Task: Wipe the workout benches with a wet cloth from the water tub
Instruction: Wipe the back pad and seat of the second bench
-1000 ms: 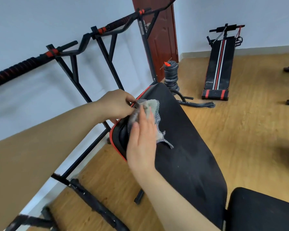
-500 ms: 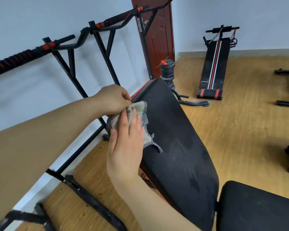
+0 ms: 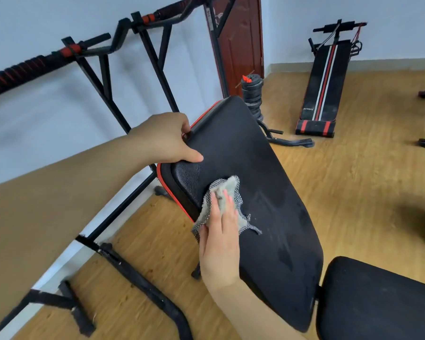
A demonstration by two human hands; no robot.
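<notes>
I stand in a small home gym. A pull-up frame [image 3: 142, 77] lines the wall, a sit-up board [image 3: 325, 82] leans opposite, weight plates [image 3: 252, 94] stacked between.

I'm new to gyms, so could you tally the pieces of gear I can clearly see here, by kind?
Padded benches: 2, the black bench being wiped and the striped sit-up bench
Pull-up frames: 1, the black frame
Weight stacks: 1, the plates
Cloths: 1, the cloth
Total: 5
</notes>
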